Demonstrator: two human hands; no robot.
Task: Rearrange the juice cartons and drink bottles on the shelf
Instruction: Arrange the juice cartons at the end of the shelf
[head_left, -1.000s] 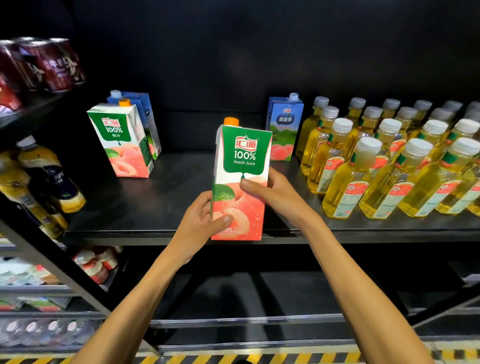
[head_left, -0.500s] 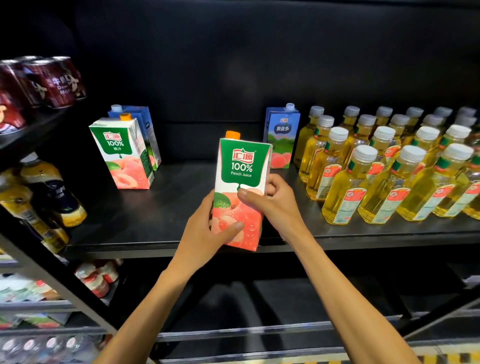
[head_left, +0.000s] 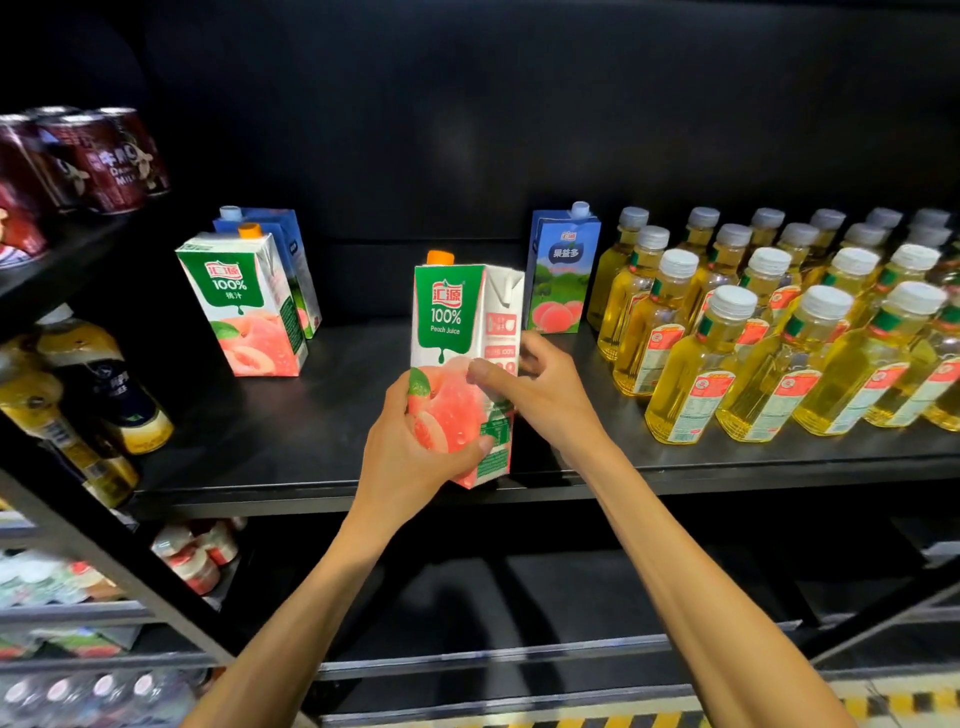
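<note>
The peach juice carton (head_left: 457, 322) is in both hands at the front edge of the black shelf (head_left: 260, 441), about in the middle of the open space. The left hand (head_left: 415, 457) wraps the lower part, with its thumb lying across the printed peach. The right hand (head_left: 540, 395) holds the right side panel with curled fingers, and its thumb presses on the front face.

Compared with a second ago, the carton has come lower and closer to the shelf, and it has turned a little. Before, only the green front was visible; now the white side panel shows too. I judge that the person is setting it down and choosing its facing. Whether the bottom already touches the shelf, I cannot tell.

Its long axis stands upright, nearly vertical, with the orange cap (head_left: 440, 257) on top. The front face points toward the camera and slightly left.

To the left, well apart, stands a second peach juice carton (head_left: 244, 306), with a blue carton (head_left: 291, 234) just behind it. Behind the held carton on the right is another blue carton (head_left: 561, 270), and beside that stand rows of yellow drink bottles (head_left: 779, 338). Dark red cans (head_left: 104, 161) stand on a higher shelf at the left.
</note>
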